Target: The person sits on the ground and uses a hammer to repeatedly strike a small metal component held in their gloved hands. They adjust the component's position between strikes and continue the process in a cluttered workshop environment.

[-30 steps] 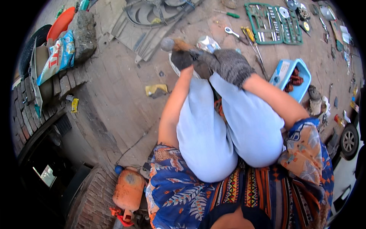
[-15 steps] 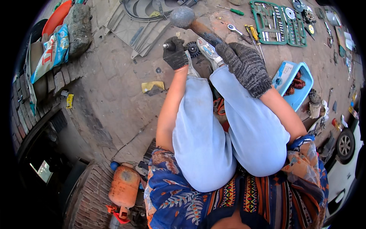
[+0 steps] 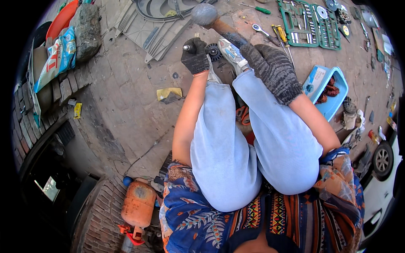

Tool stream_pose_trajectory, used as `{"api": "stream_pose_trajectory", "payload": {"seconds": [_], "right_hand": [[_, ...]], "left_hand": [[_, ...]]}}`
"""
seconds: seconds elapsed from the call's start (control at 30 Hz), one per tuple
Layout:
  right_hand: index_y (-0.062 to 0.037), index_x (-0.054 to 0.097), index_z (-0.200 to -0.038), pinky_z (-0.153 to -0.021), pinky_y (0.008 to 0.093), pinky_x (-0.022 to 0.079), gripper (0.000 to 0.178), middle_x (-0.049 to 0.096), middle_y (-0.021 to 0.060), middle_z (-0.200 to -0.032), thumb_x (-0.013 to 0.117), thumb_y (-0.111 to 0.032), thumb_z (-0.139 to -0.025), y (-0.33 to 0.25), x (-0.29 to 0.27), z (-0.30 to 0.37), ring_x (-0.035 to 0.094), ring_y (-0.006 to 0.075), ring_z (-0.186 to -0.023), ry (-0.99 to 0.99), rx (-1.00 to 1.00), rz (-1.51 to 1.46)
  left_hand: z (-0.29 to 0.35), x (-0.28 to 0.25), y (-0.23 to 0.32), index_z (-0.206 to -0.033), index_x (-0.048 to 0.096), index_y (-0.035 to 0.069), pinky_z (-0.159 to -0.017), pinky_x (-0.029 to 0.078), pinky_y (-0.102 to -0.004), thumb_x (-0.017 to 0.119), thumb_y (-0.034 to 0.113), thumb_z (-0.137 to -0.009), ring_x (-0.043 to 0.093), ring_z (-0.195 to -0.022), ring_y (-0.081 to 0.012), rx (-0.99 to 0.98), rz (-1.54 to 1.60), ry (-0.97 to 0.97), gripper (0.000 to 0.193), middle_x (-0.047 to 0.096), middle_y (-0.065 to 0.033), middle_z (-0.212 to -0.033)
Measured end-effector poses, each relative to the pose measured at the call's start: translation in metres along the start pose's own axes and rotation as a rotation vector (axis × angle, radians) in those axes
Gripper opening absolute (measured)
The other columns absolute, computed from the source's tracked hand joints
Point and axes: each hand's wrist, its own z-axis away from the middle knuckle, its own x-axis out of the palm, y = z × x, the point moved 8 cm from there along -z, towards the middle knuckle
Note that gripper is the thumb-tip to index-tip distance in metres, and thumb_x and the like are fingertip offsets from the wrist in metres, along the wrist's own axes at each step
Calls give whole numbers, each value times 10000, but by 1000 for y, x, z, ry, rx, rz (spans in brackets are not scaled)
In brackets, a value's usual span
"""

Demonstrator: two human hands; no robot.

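Observation:
My right hand [image 3: 273, 71], in a grey-and-black knitted glove, is closed round the handle of a hammer [image 3: 228, 30]. Its rounded, worn grey head [image 3: 204, 15] is up and to the left of that hand. In a dark glove, my left hand [image 3: 195, 55] is wrapped round a metal rod [image 3: 187, 47]. Only the rod's shiny round end shows; the rest lies inside the fist. Just right of my left hand, by my shoes, lies a dark, toothed round part [image 3: 214, 52]. The hammer head is apart from the rod.
A grey plastic fan shroud [image 3: 162, 31] lies beyond my left hand. To the right are a ratchet [image 3: 263, 33], screwdrivers [image 3: 282, 36], an open green socket set [image 3: 299, 25] and a blue bin [image 3: 333, 99] holding copper-coloured coils. An orange-handled tool [image 3: 243, 114] lies between my legs.
The view has shifted slightly. Both hands keep their grip, and the hammer and rod stay in almost the same place.

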Motion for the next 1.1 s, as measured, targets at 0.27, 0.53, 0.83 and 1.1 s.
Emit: {"api": "stream_pose_trajectory", "payload": {"seconds": [0.27, 0.53, 0.83, 1.1], "right_hand": [[-9, 608, -1019, -644, 323, 477, 369, 601, 137, -760, 494, -342, -909, -1, 1, 0, 590, 212, -651, -24, 47, -64], [-151, 546, -1192, -710, 387, 488, 338, 595, 156, -915, 520, -133, -855, -3, 7, 3, 603, 288, -814, -26, -131, 175], [-131, 519, -1222, -745, 404, 489, 447, 591, 170, -971, 564, -71, -781, -9, 9, 5, 593, 320, -869, -1, -222, 223], [-170, 559, -1184, -704, 414, 479, 330, 597, 174, -915, 510, -159, -858, -11, 6, 2, 598, 327, -803, -41, -121, 115]], "left_hand": [[0, 1, 3, -898, 564, -22, -439, 492, -243, 577, 103, -859, 594, -550, -150, -38, 5, 3, 132, 627, -112, -698], [0, 2, 1, -891, 565, -25, -423, 483, -245, 579, 113, -865, 594, -543, -154, -19, 21, 0, 141, 628, -120, -701], [1, 5, 2, -866, 570, -15, -420, 469, -247, 574, 143, -877, 585, -516, -148, 5, 3, -24, 159, 627, -107, -677], [2, 7, 10, -882, 598, 7, -544, 456, -292, 591, 138, -867, 551, -595, -143, -24, -101, -72, 132, 597, -49, -694]]}}
